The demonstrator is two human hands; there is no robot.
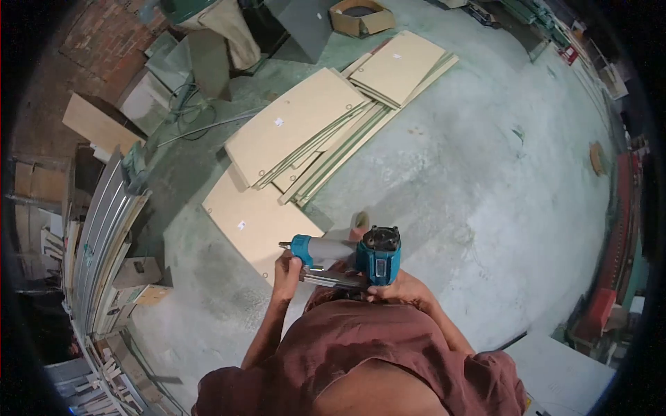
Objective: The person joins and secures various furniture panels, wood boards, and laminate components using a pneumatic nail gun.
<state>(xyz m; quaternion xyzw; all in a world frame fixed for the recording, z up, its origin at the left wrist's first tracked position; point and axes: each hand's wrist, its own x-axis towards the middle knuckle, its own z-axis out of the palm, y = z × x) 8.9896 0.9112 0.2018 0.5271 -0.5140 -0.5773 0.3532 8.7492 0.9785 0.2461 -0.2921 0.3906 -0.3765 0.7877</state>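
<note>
A blue and grey nail gun [381,267] is held sideways in front of my body, its dark-capped head on the right and the brass air fitting on the left. My left hand [286,276] is closed around the handle's end, by the fitting and the tail of the magazine. Below the head, my right hand [402,290] grips the gun, its fingers partly hidden behind the body. No air hose shows on the fitting.
Cream panels [295,128] with green edges lie stacked on the concrete floor ahead. A cardboard box [361,19] stands at the back. Long strips and boards [104,243] lean on the left. Red metal beams [621,222] run along the right.
</note>
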